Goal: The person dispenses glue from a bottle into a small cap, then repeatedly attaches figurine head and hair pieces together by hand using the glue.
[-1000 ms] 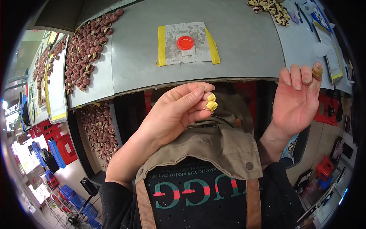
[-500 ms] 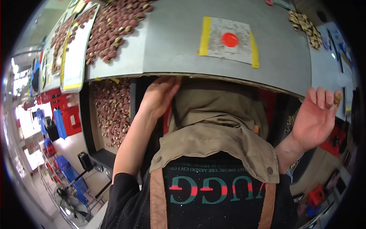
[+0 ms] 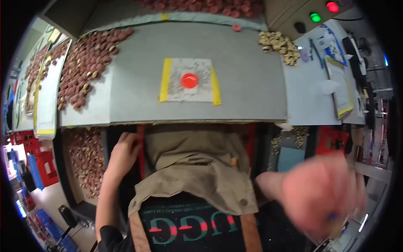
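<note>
the left hand [image 3: 125,154] is at the left of the frame, just below the front edge of the grey surface [image 3: 247,84]. its fingers are bent and drawn close together; their tips are largely hidden, so i cannot tell whether they hold anything. just to the right of them is a narrow red strip [image 3: 142,157], its long axis running up and down the frame; the left hand is by far the nearer one, though contact is unclear. to the left of the left forearm, a dark-rimmed bin [image 3: 84,206] holds reddish pieces [image 3: 86,155].

the right hand [image 3: 321,193] is at the lower right, strongly blurred; whether its fingers are spread or curled, or hold something, i cannot tell. a teal panel [image 3: 289,158] lies up and to the left of it, close in the frame, with pale pieces [image 3: 300,135] above that panel.

well apart from both hands, a round red disc [image 3: 189,80] sits on a white pad [image 3: 203,71] edged with yellow tape, near the middle of the surface. being round, it shows no long axis.
</note>
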Available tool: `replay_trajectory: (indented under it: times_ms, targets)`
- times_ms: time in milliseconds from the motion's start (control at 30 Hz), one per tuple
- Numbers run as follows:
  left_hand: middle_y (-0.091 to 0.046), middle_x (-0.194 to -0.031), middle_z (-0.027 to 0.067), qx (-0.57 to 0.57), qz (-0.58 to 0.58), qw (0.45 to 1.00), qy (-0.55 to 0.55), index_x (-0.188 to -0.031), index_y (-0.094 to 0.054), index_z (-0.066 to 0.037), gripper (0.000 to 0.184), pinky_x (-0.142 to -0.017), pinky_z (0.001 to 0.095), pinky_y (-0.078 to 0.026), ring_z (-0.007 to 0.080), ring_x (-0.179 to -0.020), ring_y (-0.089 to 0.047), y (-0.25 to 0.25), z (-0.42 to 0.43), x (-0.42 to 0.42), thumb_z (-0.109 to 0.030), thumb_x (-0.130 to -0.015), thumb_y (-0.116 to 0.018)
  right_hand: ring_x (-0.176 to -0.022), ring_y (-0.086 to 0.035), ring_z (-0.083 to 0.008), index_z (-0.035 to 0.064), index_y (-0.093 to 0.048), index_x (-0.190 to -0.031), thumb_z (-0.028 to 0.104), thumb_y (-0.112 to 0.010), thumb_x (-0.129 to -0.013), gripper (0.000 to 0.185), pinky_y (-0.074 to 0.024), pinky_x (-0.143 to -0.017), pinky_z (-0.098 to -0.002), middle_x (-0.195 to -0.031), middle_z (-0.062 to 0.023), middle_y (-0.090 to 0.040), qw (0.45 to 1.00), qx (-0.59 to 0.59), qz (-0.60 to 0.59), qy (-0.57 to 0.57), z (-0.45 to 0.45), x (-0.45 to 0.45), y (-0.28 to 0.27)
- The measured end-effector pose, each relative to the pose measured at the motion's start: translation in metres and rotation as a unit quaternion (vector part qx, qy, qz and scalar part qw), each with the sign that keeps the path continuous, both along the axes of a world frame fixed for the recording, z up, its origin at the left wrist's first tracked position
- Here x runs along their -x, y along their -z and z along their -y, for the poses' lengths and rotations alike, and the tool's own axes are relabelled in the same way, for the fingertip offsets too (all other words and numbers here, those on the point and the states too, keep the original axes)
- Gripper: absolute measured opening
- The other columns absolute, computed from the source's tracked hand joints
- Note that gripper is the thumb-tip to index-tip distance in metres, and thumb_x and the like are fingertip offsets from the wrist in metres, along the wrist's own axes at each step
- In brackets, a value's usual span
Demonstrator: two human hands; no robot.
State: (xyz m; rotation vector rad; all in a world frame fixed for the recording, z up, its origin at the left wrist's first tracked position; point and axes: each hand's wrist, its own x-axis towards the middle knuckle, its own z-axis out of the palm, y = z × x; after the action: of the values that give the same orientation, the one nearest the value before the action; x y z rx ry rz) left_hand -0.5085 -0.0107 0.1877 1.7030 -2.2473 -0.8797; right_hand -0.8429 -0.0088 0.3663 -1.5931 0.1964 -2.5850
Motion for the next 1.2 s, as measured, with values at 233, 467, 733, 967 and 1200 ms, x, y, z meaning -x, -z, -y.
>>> replay_trajectory:
  times_ms: [233,467,733,967,1200]
  targets:
    - [-0.065,-0.093,0.0097,-0.125,-0.185,0.972,0.068,-0.105,-0.063,0.000,0.021,-0.075,0.0282,-0.049,0.0183,-0.084,-0.063,-0.121,0.027,0.049,0.000,-0.084,-0.063,-0.079,-0.055,-0.0142,0.0053,-0.060,-0.101,0.012,-0.058,-0.088,0.015,-0.0409,-0.074,-0.0310,-0.093,-0.0045,-0.061,0.943,0.296,-0.007,0.154,-0.022,-0.049,-0.056]
    - [-0.065,-0.088,0.0081,0.004,-0.165,0.985,0.041,-0.105,-0.063,0.001,0.021,-0.074,0.0278,-0.047,0.0160,-0.080,-0.060,-0.133,0.050,0.053,0.002,-0.084,-0.061,-0.088,-0.054,-0.0173,0.0024,-0.058,-0.102,0.007,-0.055,-0.088,0.016,-0.0415,-0.081,-0.0330,-0.101,-0.0073,-0.058,0.953,0.253,-0.032,0.165,-0.027,-0.043,-0.050]
    - [-0.065,-0.088,0.0114,0.072,-0.148,0.986,0.021,-0.099,-0.064,0.000,0.013,-0.069,0.0319,-0.049,0.0225,-0.078,-0.063,-0.121,0.091,0.035,-0.007,-0.088,-0.061,-0.098,-0.054,-0.0210,-0.0010,-0.055,-0.104,0.002,-0.051,-0.087,0.017,-0.0421,-0.090,-0.0354,-0.111,-0.0106,-0.056,0.963,-0.067,-0.155,0.210,-0.010,0.013,0.013]
    - [-0.060,-0.088,0.0091,0.250,-0.067,0.963,-0.071,-0.097,-0.063,-0.003,0.014,-0.067,0.0328,-0.047,0.0221,-0.078,-0.059,-0.095,0.162,0.007,-0.012,-0.086,-0.064,-0.105,-0.054,-0.0275,0.0009,-0.056,-0.114,0.001,-0.059,-0.085,0.030,-0.0444,-0.088,-0.0340,-0.111,-0.0129,-0.057,0.671,-0.483,-0.486,0.282,0.106,0.099,0.096]
    - [-0.057,-0.092,0.0094,0.388,0.017,0.921,0.038,-0.101,-0.061,-0.006,0.024,-0.077,0.0385,-0.045,0.0290,-0.087,-0.056,-0.091,0.195,0.026,-0.019,-0.082,-0.069,-0.098,-0.055,-0.0328,-0.0008,-0.055,-0.111,-0.001,-0.059,-0.082,0.029,-0.0450,-0.084,-0.0378,-0.104,-0.0165,-0.056,0.637,-0.448,-0.548,0.305,0.130,0.110,0.108]
